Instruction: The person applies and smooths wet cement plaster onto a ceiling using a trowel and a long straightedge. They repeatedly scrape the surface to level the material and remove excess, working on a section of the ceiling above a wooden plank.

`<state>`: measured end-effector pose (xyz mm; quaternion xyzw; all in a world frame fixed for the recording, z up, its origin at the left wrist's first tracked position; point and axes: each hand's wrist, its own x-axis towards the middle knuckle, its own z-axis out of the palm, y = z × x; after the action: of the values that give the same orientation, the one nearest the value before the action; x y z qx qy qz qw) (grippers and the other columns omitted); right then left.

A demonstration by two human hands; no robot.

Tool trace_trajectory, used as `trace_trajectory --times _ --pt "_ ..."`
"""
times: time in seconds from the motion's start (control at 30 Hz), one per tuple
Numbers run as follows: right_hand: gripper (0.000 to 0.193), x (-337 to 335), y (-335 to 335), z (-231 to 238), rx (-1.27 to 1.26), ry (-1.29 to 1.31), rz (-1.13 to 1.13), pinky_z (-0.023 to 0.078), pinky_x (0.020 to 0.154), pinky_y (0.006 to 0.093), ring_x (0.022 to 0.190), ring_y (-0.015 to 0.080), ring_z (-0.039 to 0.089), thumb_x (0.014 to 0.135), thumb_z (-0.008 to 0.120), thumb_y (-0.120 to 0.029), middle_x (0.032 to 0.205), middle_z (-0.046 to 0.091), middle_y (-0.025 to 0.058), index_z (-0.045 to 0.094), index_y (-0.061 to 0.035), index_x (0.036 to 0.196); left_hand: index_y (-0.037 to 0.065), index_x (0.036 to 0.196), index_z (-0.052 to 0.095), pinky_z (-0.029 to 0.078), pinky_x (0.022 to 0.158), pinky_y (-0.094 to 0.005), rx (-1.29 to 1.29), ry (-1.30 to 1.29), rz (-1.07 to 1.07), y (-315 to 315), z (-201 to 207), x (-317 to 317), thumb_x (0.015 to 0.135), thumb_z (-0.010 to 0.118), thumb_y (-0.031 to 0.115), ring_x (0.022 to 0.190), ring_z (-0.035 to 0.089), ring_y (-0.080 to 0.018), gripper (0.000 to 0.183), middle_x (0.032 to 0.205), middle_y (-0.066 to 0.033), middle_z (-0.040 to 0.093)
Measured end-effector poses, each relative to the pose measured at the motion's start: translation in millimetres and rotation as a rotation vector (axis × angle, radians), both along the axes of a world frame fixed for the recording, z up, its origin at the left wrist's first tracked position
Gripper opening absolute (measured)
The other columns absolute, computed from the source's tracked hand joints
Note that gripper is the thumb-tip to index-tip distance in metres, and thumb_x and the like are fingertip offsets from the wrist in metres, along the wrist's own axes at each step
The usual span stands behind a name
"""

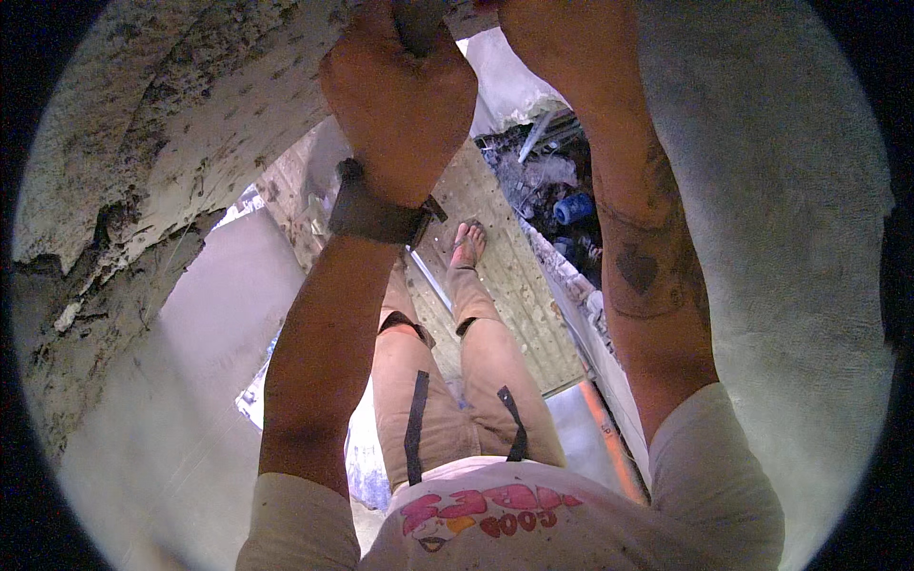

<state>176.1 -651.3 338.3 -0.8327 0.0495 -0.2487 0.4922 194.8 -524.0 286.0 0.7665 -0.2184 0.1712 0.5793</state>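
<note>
My left hand point(400, 100) is raised to the top of the view, its fingers closed round a dark grey, rounded piece point(419, 24). What that piece belongs to is cut off by the upper edge. A dark band point(371, 214) circles my left wrist. My right forearm point(652, 228), with dark tattoos, reaches up on the right. The right hand itself lies beyond the upper edge. Close to my left hand is a rough, pitted plaster surface point(219, 86).
Below, my bare foot point(466, 243) stands on a wooden board platform point(519, 295). Beyond its right edge lies dark rubble with a blue container point(573, 208). An orange pipe point(609, 433) runs low on the right. A smooth grey wall point(781, 238) rises at far right.
</note>
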Motion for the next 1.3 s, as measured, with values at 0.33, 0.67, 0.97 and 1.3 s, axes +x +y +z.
trace_trajectory --times 0.33,0.67,0.97,1.3 --pt "0.039 -10.1 21.2 -1.3 -0.384 0.301 0.021 0.056 0.076 0.0479 0.089 0.0463 0.070 0.073 0.062 -0.001 0.094 0.070 0.0264 0.065 0.0031 0.112 0.005 0.103 0.071 0.054 0.074 -0.0470 0.361 -0.268 -0.052 27.9 -17.7 0.5 0.085 0.069 0.015 0.085 0.069 -0.0422 0.021 0.095 -0.0192 0.072" --pt "0.020 -29.8 -13.9 -58.6 0.107 0.053 0.011 0.060 0.080 0.0328 0.094 0.0175 0.074 0.096 0.066 -0.009 0.103 0.076 0.0127 0.070 -0.0032 0.115 0.003 0.099 0.069 0.053 0.065 -0.0474 0.269 -0.013 0.097 21.7 -17.8 -7.0 0.083 0.063 0.006 0.073 0.069 -0.0422 0.018 0.078 -0.0209 0.070" --pt "0.029 -13.6 17.5 -92.0 0.522 -0.015 0.120 0.057 0.093 0.0298 0.102 0.0161 0.070 0.090 0.071 0.003 0.109 0.073 0.0104 0.065 0.0022 0.119 0.001 0.101 0.069 0.052 0.065 -0.0432 0.298 -0.039 0.135 13.2 -10.9 0.0 0.087 0.062 0.004 0.072 0.070 -0.0390 0.016 0.080 -0.0209 0.069" --pt "0.019 2.7 19.4 -103.8 0.538 -0.094 0.064 0.056 0.086 0.0286 0.093 0.0112 0.066 0.087 0.073 0.002 0.094 0.070 0.0047 0.065 -0.0008 0.104 -0.001 0.100 0.068 0.052 0.065 -0.0450 0.324 -0.130 0.113 4.2 -15.0 3.9 0.090 0.062 0.007 0.074 0.070 -0.0416 0.014 0.083 -0.0226 0.070"
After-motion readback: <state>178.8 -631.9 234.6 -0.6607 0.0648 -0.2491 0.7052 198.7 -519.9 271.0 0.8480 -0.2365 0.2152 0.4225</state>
